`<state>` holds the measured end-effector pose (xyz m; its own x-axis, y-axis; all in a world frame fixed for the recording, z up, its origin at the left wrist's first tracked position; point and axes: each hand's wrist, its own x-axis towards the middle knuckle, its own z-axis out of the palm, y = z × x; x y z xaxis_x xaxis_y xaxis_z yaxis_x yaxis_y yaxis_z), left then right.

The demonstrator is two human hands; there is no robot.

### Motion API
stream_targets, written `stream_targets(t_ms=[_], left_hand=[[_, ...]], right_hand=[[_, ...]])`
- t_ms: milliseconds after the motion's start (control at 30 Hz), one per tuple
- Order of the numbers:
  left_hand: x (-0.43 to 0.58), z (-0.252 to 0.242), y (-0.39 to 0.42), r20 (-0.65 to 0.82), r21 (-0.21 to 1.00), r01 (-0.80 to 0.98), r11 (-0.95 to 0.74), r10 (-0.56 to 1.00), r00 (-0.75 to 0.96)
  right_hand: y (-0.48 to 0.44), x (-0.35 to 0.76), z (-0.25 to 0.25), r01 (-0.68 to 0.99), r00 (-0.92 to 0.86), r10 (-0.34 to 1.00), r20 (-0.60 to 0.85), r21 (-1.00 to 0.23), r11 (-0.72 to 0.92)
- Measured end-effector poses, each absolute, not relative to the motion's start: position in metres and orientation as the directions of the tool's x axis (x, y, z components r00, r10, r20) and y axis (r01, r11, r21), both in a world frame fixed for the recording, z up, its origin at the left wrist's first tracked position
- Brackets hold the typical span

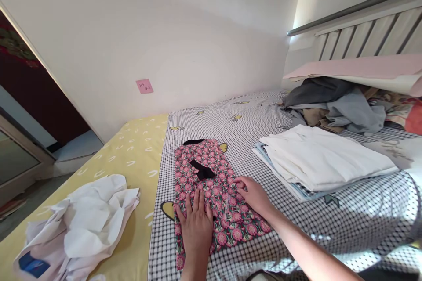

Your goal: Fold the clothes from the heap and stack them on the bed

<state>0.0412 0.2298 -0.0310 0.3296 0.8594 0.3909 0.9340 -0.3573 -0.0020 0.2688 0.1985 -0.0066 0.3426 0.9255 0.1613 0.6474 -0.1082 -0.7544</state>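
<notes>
Floral garment (211, 184) on bed (211, 118), part-folded; left hand (197, 219) fingers flat on it, holding nothing; right hand (253, 193) fingers curled at its edge, grip unclear. Folded stack (323, 160) looks done; crumpled white cloth (89, 224) not yet

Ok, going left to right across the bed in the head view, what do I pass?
First the crumpled white cloth → left hand → right hand, both hands on the pink floral garment → folded white stack.
</notes>
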Motion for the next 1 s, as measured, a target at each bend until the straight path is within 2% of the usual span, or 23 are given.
stream_targets(t_ms=[100,200,300,500,1000], left_hand=[[0.040,-0.033,0.230,0.401,-0.010,0.933,-0.359,0.854,0.332],[0.039,-0.036,0.232,0.434,-0.029,0.928,-0.370,0.832,0.345],[0.037,-0.040,0.234,0.463,-0.060,0.925,-0.374,0.811,0.358],[0.036,-0.039,0.235,0.477,-0.109,0.917,-0.384,0.789,0.387],[0.034,-0.037,0.237,0.458,-0.097,0.920,-0.379,0.804,0.379]], right_hand=[[0.212,0.267,-0.014,0.749,0.461,0.857,0.228,-0.618,-0.239],[0.218,0.264,-0.015,0.744,0.528,0.832,0.172,-0.567,-0.355],[0.220,0.263,-0.012,0.757,0.512,0.853,0.106,-0.525,-0.389],[0.221,0.264,-0.013,0.744,0.500,0.856,0.132,-0.571,-0.347],[0.227,0.273,-0.023,0.700,0.498,0.842,0.206,-0.668,-0.251]])
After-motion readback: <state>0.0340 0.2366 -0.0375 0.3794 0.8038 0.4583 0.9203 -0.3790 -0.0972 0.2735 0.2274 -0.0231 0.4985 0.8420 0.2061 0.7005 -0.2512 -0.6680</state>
